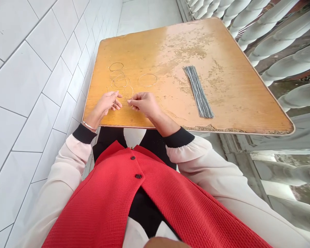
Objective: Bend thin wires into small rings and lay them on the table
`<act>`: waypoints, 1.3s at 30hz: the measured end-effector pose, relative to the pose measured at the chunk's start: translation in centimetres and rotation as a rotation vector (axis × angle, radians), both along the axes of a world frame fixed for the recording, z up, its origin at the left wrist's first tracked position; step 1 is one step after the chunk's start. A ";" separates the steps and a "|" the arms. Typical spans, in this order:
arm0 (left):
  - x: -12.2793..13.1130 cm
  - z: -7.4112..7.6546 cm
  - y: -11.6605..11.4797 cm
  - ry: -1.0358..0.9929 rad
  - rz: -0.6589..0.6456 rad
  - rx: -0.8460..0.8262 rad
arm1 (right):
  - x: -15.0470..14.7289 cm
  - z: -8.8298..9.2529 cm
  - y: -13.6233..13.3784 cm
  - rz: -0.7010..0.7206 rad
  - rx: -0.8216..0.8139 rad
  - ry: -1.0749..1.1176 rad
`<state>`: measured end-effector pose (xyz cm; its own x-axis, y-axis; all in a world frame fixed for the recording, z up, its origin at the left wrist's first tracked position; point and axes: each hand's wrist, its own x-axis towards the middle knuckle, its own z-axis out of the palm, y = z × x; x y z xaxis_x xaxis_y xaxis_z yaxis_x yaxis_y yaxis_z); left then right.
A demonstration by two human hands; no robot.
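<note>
Several wire rings point(147, 80) lie done on the left half of the table point(155, 41), and a bundle of straight wires point(198, 92) remains on its right half. Your left hand point(107, 103) and right hand point(143, 105) sit at the table's near edge, just below the rings, with your fingers point(131, 102) curled inward. You cannot tell whether they grasp a thin wire.

I can make out thin pale wire rings point(120, 82) lying flat on the scuffed orange wooden worktop point(229, 103): three in an overlapping column, and a separate round wire ring point(147, 80) just to their right. Farther right lies a slanted straight bundle of long grey wires point(198, 91). Any lower loops look too faint to judge.
</note>
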<state>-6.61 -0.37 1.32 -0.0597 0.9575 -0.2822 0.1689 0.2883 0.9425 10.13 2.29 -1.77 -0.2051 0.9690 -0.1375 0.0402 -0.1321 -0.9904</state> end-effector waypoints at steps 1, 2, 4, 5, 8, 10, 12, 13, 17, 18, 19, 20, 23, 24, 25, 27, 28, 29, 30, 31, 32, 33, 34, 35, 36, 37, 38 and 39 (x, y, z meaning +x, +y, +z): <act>0.1 0.0 0.0 -0.001 -0.005 0.007 | -0.2 0.0 0.0 0.013 -0.008 0.027; 0.2 0.0 -0.1 -0.003 -0.010 0.015 | -0.2 0.0 0.0 0.024 -0.024 0.067; 0.2 -0.1 -0.2 -0.007 -0.024 0.031 | -0.2 -0.2 -0.4 0.032 -0.067 0.147; 0.1 -0.2 -0.3 -0.005 -0.033 0.036 | -0.1 -0.2 -0.5 0.024 -0.086 0.174; -0.5 -0.5 -0.7 0.026 -0.082 0.055 | 0.4 -0.4 -0.9 -0.021 -0.128 0.205; -0.9 -0.6 -0.9 0.046 -0.109 0.081 | 0.7 -0.4 -1.0 -0.049 -0.141 0.208; -1.0 -0.5 -1.1 0.054 -0.106 0.104 | 0.9 -0.4 -1.0 -0.057 -0.144 0.208; -1.0 -0.4 -1.1 0.057 -0.096 0.109 | 0.9 -0.4 -1.0 -0.057 -0.142 0.208; -0.6 0.0 -1.0 0.077 -0.033 0.116 | 1.1 -0.6 -1.0 -0.046 -0.127 0.225; -0.5 0.1 -1.0 0.084 -0.018 0.111 | 1.1 -0.7 -1.0 -0.040 -0.121 0.233; -0.4 0.1 -0.9 0.092 -0.005 0.102 | 1.2 -0.8 -1.0 -0.030 -0.112 0.240; -0.2 0.1 -0.8 0.100 0.006 0.090 | 1.2 -0.8 -1.0 -0.015 -0.102 0.249; 0.1 0.1 -0.5 0.117 0.023 0.055 | 1.4 -0.8 -1.1 0.033 -0.077 0.276; 0.2 0.0 -0.4 0.123 0.025 0.047 | 1.5 -0.8 -1.1 0.050 -0.074 0.285; 0.3 0.0 -0.4 0.130 0.025 0.038 | 1.6 -0.7 -1.1 0.068 -0.073 0.295; 0.4 -0.1 -0.2 0.141 0.026 0.021 | 1.7 -0.5 -1.1 0.105 -0.075 0.315; 0.4 -0.2 -0.2 0.141 0.031 0.017 | 1.8 -0.4 -1.1 0.121 -0.072 0.326; 0.4 -0.2 -0.1 0.132 0.036 0.015 | 1.9 -0.3 -1.1 0.132 -0.066 0.338; 0.3 -0.3 -0.1 0.113 0.044 0.015 | 2.0 -0.1 -1.1 0.139 -0.057 0.349; 0.2 -0.4 0.0 0.084 0.052 0.017 | 2.1 -0.1 -1.1 0.144 -0.046 0.356; 0.1 -0.4 0.0 0.045 0.061 0.022 | 2.2 0.0 -1.1 0.149 -0.038 0.358; 0.0 -0.5 0.0 0.002 0.065 0.026 | 2.3 0.1 -1.1 0.153 -0.033 0.357; -0.1 -0.5 0.0 -0.043 0.061 0.031 | 2.3 0.1 -1.1 0.158 -0.032 0.353; -0.1 -0.5 -0.1 -0.084 0.049 0.039 | 2.4 0.2 -1.1 0.161 -0.035 0.349; -0.2 -0.4 -0.1 -0.117 0.032 0.047 | 2.4 0.1 -1.1 0.161 -0.040 0.346; -0.2 -0.4 -0.2 -0.142 0.010 0.055 | 2.4 0.1 -1.0 0.158 -0.045 0.345; -0.1 -0.3 -0.3 -0.157 -0.009 0.063 | 2.4 0.0 -1.0 0.148 -0.048 0.343; -0.1 -0.2 -0.3 -0.166 -0.021 0.071 | 2.4 -0.1 -0.9 0.133 -0.050 0.340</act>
